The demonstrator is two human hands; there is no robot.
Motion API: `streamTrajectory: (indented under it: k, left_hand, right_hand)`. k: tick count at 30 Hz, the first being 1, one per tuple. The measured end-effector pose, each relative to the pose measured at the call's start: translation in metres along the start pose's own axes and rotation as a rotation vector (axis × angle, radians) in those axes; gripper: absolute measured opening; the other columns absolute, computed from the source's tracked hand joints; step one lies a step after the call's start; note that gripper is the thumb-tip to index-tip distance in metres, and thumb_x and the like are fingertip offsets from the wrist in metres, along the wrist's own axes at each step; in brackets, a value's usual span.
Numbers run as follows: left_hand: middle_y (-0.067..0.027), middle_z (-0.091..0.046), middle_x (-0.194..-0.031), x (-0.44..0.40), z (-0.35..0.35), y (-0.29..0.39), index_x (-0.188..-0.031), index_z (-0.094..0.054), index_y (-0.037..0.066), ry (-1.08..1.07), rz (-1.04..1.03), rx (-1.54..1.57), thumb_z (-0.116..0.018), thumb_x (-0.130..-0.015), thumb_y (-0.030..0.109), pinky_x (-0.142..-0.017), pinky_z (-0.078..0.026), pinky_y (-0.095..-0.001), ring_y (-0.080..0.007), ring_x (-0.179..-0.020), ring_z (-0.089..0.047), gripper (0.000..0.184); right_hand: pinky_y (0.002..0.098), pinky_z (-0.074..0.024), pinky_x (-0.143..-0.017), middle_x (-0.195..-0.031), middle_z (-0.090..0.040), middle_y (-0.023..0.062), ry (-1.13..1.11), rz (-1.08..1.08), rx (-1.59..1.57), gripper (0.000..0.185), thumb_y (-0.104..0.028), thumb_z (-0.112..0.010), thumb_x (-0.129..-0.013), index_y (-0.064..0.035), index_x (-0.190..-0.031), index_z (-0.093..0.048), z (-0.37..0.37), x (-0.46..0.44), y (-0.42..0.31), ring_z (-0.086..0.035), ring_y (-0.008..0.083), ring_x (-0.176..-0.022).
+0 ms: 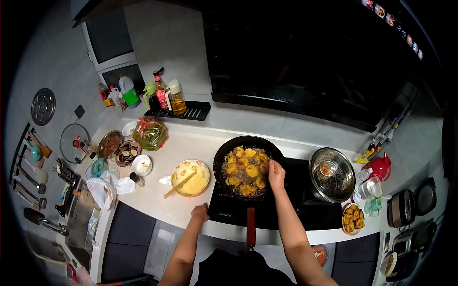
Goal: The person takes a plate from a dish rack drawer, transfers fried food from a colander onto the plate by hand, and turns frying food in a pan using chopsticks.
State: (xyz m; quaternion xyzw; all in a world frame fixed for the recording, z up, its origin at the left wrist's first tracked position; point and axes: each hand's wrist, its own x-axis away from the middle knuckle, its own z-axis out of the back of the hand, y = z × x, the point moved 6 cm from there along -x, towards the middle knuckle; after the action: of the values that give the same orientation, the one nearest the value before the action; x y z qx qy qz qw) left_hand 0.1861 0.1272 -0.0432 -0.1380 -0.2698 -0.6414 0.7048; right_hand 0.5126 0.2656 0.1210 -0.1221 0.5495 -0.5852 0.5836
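Note:
Battered fried pieces (248, 167) bubble in dark oil inside a black wok (220, 150) with a wooden handle (251, 226). My right hand (276, 175) is over the wok's right rim, its fingers pressed together; what they hold, if anything, is too small to make out. On the counter's front edge rests my left hand (201, 212), lying fairly flat with nothing visible in it. Just above that hand stands a patterned bowl (205, 175) of pale yellow batter, with wooden chopsticks (181, 184) leaning across its rim.
Right of the wok, a steel colander (343, 188) sits on the black cooktop (305, 214). Browned fried pieces fill a bowl (353, 219) near the front edge. Left are a plate of sliced pieces (128, 153), a white bowl (142, 165) and a spice jar (137, 179). The range hood (296, 107) overhangs.

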Motion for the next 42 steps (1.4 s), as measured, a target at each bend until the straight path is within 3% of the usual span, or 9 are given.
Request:
streamTrajectory:
  k: [2, 5, 8, 9, 21, 24, 30, 33, 42]
  left_hand:
    - [-0.0188, -0.056, -0.111, 0.0, 0.003, 0.001, -0.116, -0.04, 0.004, -0.011, 0.009, 0.002, -0.059, -0.069, 0.019, -0.085, -0.046, -0.0356, -0.032, -0.104, -0.054, 0.053]
    - [-0.018, -0.057, -0.11, 0.002, 0.006, 0.006, -0.116, -0.041, 0.003, -0.011, 0.005, -0.01, -0.059, -0.07, 0.018, -0.085, -0.046, -0.0348, -0.0304, -0.103, -0.056, 0.052]
    - [-0.018, -0.058, -0.109, 0.004, 0.007, 0.007, -0.116, -0.041, 0.003, 0.009, 0.016, -0.026, -0.058, -0.07, 0.017, -0.085, -0.046, -0.0345, -0.0293, -0.101, -0.057, 0.051]
    - [-0.0181, -0.058, -0.109, 0.006, 0.008, 0.009, -0.115, -0.041, 0.003, 0.01, 0.015, -0.039, -0.058, -0.07, 0.017, -0.085, -0.046, -0.0344, -0.0294, -0.101, -0.057, 0.051]
    - [-0.0183, -0.059, -0.106, 0.001, -0.001, 0.006, -0.116, -0.041, 0.004, 0.029, -0.007, -0.066, -0.057, -0.07, 0.017, -0.085, -0.046, -0.0345, -0.0295, -0.1, -0.058, 0.051]
    - [-0.018, -0.06, -0.106, 0.003, 0.004, 0.009, -0.117, -0.041, 0.004, 0.018, -0.005, -0.08, -0.057, -0.07, 0.018, -0.085, -0.046, -0.0347, -0.0292, -0.099, -0.058, 0.051]
    - [-0.0185, -0.06, -0.105, 0.009, 0.007, 0.011, -0.117, -0.04, 0.003, 0.003, -0.007, -0.086, -0.058, -0.07, 0.019, -0.085, -0.046, -0.0348, -0.0293, -0.1, -0.058, 0.052]
    - [-0.0194, -0.059, -0.106, 0.011, 0.009, 0.011, -0.117, -0.04, 0.003, 0.001, 0.004, -0.081, -0.058, -0.071, 0.019, -0.086, -0.046, -0.035, -0.0306, -0.101, -0.057, 0.052]
    - [-0.0194, -0.059, -0.107, 0.003, 0.002, 0.008, -0.117, -0.04, 0.003, 0.002, -0.001, -0.077, -0.058, -0.07, 0.018, -0.085, -0.046, -0.0351, -0.031, -0.101, -0.057, 0.052]
  right_hand:
    - [0.0328, -0.0439, -0.054, -0.061, -0.057, 0.013, 0.118, 0.102, 0.057, 0.028, -0.023, -0.049, -0.089, 0.0015, -0.083, -0.061, 0.01, 0.0, -0.015, -0.057, 0.024, -0.056]
    - [0.0374, -0.0415, -0.051, -0.058, -0.054, 0.0179, 0.022, -0.027, 0.121, 0.032, -0.024, -0.048, -0.089, 0.0028, -0.075, -0.059, 0.027, 0.0, -0.032, -0.055, 0.0331, -0.054]
    - [0.0386, -0.0462, -0.057, -0.066, -0.058, 0.0222, -0.093, -0.249, 0.2, 0.026, -0.018, -0.049, -0.087, 0.0036, -0.082, -0.063, 0.041, 0.003, -0.036, -0.058, 0.038, -0.063]
    - [0.0383, -0.0468, -0.057, -0.065, -0.058, 0.022, -0.038, -0.172, 0.191, 0.026, -0.019, -0.05, -0.086, 0.0036, -0.082, -0.063, 0.045, 0.006, -0.038, -0.058, 0.0373, -0.063]
    - [0.0341, -0.0482, -0.064, -0.077, -0.062, 0.0168, -0.003, -0.21, -0.03, 0.021, -0.018, -0.052, -0.085, -0.0005, -0.089, -0.064, 0.079, 0.048, -0.036, -0.062, 0.0304, -0.071]
    - [0.0344, -0.0479, -0.063, -0.076, -0.061, 0.0161, 0.012, -0.092, 0.087, 0.02, -0.017, -0.053, -0.086, 0.0, -0.089, -0.063, 0.098, 0.053, -0.067, -0.061, 0.0301, -0.069]
    - [0.0351, -0.0477, -0.061, -0.076, -0.061, 0.0167, 0.023, -0.051, 0.207, 0.02, -0.015, -0.053, -0.086, 0.0016, -0.089, -0.063, 0.1, 0.057, -0.058, -0.06, 0.0311, -0.068]
    - [0.0338, -0.048, -0.061, -0.075, -0.062, 0.0166, -0.047, -0.143, 0.164, 0.021, -0.015, -0.054, -0.085, 0.0021, -0.087, -0.064, 0.091, 0.061, -0.043, -0.061, 0.0308, -0.068]
    - [0.0273, -0.0484, -0.057, -0.067, -0.064, 0.0144, -0.196, -0.357, -0.116, 0.024, -0.02, -0.056, -0.085, 0.0031, -0.088, -0.064, 0.08, 0.073, -0.021, -0.064, 0.0188, -0.06]
